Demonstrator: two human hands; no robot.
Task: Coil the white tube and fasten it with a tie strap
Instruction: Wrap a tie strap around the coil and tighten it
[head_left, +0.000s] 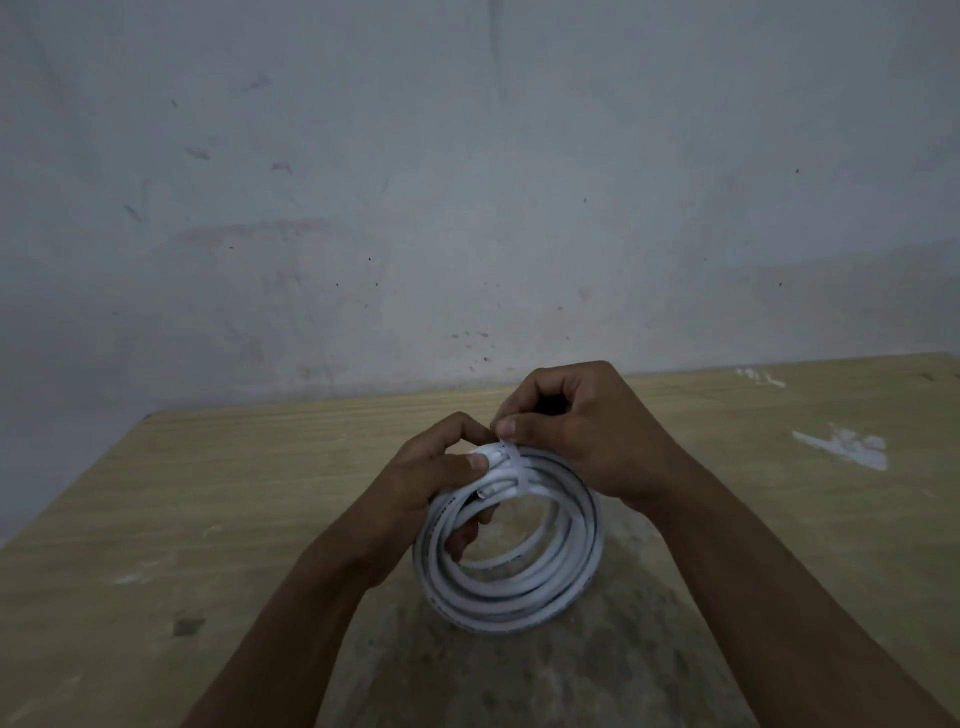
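Note:
The white tube (511, 603) is wound into a round coil of several loops, held upright just above the wooden table. My left hand (431, 483) grips the coil's upper left, thumb on top and fingers through the middle. A white tie strap (514, 470) wraps across the loops at the top of the coil. My right hand (582, 426) pinches the strap's upper end between thumb and forefinger, right beside my left thumb. The strap's far side is hidden behind the coil.
The wooden table (234, 519) runs up to a bare grey wall (467, 182). White paint smears (841, 447) mark the table at the right. A worn grey patch (571, 675) lies under the coil near the front.

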